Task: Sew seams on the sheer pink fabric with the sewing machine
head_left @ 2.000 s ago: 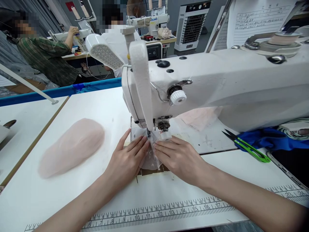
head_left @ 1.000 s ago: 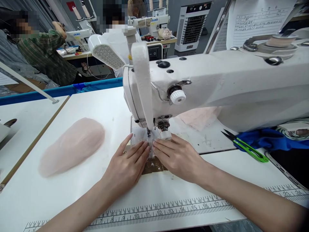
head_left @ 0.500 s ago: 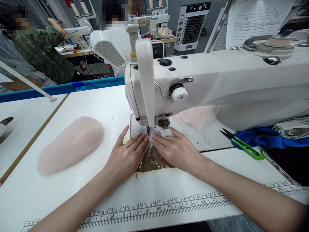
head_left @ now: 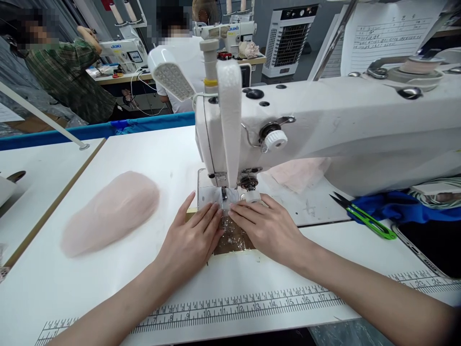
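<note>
My left hand (head_left: 194,230) lies flat just left of the presser foot (head_left: 224,193), fingers stretched out and thumb spread away. On the other side, my right hand (head_left: 268,226) rests palm down, its fingertips close to the left ones. Between and under the fingertips is a thin, see-through whitish material (head_left: 224,209); its edges are hard to make out. The white sewing machine (head_left: 216,125) stands over it. Brown tape (head_left: 232,238) with a shiny clear cover shows below the hands. A sheer pale pink fabric piece (head_left: 111,211) lies left of my left hand.
Green thread snips (head_left: 370,222) lie at the right beside a blue cloth (head_left: 392,204) and a dark phone (head_left: 432,245). More pale pink fabric (head_left: 300,172) sits behind the needle area. A printed ruler (head_left: 223,312) runs along the table's front. Two people sit at machines beyond.
Both hands have slid slightly toward me, away from the presser foot, still lying flat. The view has shifted a little, so the machine appears farther right.
</note>
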{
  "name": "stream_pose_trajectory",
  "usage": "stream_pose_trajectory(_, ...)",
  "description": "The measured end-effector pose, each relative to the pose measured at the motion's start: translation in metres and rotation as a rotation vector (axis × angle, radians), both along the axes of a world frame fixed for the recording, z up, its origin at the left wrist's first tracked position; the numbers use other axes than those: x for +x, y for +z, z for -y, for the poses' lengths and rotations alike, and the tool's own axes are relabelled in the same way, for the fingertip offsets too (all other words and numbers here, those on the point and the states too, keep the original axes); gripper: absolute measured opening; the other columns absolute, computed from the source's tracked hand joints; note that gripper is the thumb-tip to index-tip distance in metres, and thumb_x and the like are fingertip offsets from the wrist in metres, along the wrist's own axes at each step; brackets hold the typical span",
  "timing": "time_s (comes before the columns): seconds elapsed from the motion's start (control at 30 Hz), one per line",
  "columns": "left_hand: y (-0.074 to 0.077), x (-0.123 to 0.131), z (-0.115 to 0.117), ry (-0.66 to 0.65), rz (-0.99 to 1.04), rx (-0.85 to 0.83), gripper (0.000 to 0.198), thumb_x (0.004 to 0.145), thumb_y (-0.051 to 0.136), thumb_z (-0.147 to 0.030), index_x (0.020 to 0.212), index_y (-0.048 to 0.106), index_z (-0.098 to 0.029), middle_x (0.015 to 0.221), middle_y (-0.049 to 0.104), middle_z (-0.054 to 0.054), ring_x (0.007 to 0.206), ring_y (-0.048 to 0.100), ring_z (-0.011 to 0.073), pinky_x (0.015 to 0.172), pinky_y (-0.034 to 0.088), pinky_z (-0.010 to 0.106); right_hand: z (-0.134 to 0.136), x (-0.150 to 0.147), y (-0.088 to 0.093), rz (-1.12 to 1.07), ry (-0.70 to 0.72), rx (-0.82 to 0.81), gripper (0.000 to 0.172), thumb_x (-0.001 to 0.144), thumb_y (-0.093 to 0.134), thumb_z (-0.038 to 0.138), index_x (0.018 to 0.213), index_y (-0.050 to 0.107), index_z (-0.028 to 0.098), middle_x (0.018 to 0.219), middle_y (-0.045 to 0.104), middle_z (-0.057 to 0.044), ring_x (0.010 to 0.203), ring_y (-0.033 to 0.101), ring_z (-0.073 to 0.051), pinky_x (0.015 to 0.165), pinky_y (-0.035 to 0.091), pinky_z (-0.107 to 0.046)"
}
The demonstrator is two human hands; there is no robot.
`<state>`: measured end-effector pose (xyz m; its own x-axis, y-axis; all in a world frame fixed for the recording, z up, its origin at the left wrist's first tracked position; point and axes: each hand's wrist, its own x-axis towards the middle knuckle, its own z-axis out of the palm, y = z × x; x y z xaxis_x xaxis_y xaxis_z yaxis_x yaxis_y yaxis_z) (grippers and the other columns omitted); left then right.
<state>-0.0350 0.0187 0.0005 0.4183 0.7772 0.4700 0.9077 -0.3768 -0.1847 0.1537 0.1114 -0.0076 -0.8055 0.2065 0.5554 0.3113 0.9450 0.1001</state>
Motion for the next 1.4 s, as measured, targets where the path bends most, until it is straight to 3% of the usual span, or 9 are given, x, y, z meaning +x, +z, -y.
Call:
stream_pose_trajectory(0.3,0.000,-0.004,-0.006,0.011,0.031,-0.020,0.029,0.094,0.049,-0.021,0.116,0.064,-0.009,0.112,0.070,0.012,0.106,0.066,0.0245,0.113,0.029,0.052,-0.004,-0.005,0.002,0.056,-0.030,0.060,0.033,0.087,0.042,-0.001,0.104,0.069,0.010,0.106,0.073,-0.005,0.085,0.064,-0.019,0.098,0.041,-0.039)
stream_pose_trajectory(0.77,-0.005,-0.011,-0.021,0.065,0.071,-0.065,0.035,0.095,0.048,-0.033,0.120,0.062,-0.013,0.120,0.066,0.012,0.111,0.063,0.0246,0.115,0.024,0.054,-0.011,-0.009,0.000,0.145,-0.121,0.076,0.035,0.087,0.043,0.003,0.111,0.066,0.014,0.111,0.071,-0.004,0.097,0.062,-0.021,0.105,0.033,-0.044)
stream_pose_trajectory(1.13,-0.008,-0.016,-0.026,0.095,0.123,-0.101,0.041,0.095,0.047,-0.038,0.128,0.056,-0.016,0.127,0.062,0.012,0.118,0.058,0.0266,0.114,0.024,0.056,-0.012,-0.006,0.003,0.090,-0.093,0.004,0.036,0.086,0.043,0.001,0.109,0.067,0.015,0.108,0.072,-0.006,0.106,0.061,-0.022,0.109,0.030,-0.053)
stream_pose_trajectory(1.4,-0.009,-0.024,-0.026,0.177,0.092,-0.095,0.041,0.095,0.048,-0.037,0.126,0.057,-0.012,0.127,0.061,0.014,0.121,0.055,0.0295,0.112,0.030,0.053,-0.009,-0.002,0.008,0.102,-0.122,0.038,0.035,0.088,0.041,0.002,0.107,0.067,0.014,0.106,0.072,-0.004,0.091,0.064,-0.019,0.101,0.038,-0.043)
